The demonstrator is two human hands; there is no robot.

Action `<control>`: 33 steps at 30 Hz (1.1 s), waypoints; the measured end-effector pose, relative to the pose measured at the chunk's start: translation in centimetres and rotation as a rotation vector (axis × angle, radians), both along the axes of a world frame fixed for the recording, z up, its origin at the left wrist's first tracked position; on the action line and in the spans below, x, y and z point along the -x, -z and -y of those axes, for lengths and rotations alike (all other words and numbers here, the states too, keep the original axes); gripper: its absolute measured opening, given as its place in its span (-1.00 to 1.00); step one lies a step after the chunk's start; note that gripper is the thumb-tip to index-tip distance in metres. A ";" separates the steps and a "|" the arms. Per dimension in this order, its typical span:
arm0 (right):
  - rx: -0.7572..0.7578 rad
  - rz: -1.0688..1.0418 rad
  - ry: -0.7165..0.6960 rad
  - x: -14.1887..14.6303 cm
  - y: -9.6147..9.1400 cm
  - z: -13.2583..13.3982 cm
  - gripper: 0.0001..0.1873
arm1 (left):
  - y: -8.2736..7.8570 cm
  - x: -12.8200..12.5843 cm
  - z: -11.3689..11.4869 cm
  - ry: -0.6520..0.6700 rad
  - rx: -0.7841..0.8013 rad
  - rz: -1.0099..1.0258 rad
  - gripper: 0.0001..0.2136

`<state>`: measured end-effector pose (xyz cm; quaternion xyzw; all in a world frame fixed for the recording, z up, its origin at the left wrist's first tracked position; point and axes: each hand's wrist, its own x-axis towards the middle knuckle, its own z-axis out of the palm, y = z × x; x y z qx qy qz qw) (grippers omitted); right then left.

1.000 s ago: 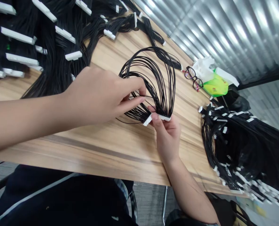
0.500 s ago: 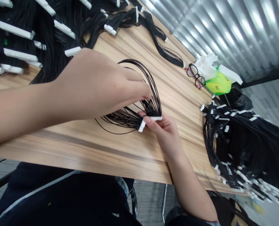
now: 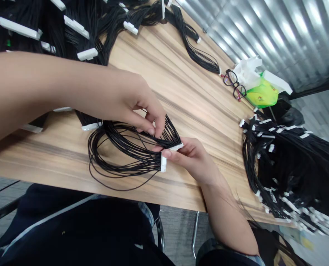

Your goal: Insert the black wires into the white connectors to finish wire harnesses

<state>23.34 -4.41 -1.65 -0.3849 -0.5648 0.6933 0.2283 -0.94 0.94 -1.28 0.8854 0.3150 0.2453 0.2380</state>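
Observation:
A looped black wire harness (image 3: 117,147) lies on the wooden table (image 3: 181,96), ending in two white connectors (image 3: 170,153). My right hand (image 3: 193,159) pinches both connectors together near the table's front edge. My left hand (image 3: 131,101) reaches over the loop, and its fingertips pinch the wires just behind the connectors. One loose wire of the harness curves out toward the table's front edge.
A big heap of black harnesses with white connectors (image 3: 56,26) fills the far left of the table. Another heap (image 3: 289,166) lies at the right. Glasses (image 3: 235,83) and a green tissue pack (image 3: 260,92) sit at the far edge, beside a ribbed metal wall.
The wire loop has swung from standing away from me to lying flat at the left, toward the front edge. Both hands have moved nearer to me with it.

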 end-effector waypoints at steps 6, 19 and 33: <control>0.048 -0.045 0.015 0.4 -0.1 0.0 -0.76 | -1.1 0.9 -2.2 0.281 0.249 0.023 -0.66; 0.030 -0.046 0.154 0.1 0.1 0.1 -0.79 | -2.5 0.0 -0.5 0.082 0.208 -0.019 -0.25; 0.139 -0.150 0.206 0.0 0.9 0.2 -0.88 | -1.2 0.3 -1.5 0.014 -0.041 -0.095 -0.17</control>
